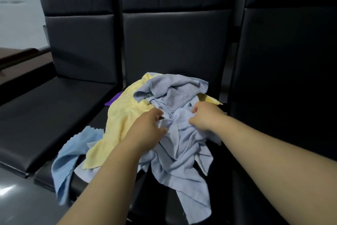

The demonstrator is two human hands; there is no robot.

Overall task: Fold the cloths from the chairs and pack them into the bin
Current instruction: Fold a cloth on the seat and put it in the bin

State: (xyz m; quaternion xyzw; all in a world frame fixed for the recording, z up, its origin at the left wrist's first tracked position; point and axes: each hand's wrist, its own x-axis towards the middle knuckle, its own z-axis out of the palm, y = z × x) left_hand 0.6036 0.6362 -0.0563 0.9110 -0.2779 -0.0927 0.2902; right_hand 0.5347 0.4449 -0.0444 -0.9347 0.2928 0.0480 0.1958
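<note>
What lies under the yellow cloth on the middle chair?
A purple cloth corner peeks out behind, a light blue cloth in front. The yellow cloth hides the rest.

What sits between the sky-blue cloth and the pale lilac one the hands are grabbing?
A crumpled yellow cloth, overlapping the sky-blue cloth and running under the lilac cloth, as the head view shows.

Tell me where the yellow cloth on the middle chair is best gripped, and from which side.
Probably its near-left corner, from the left: that corner of the yellow cloth lies bare, while its right part is buried under the lavender cloth.
</note>
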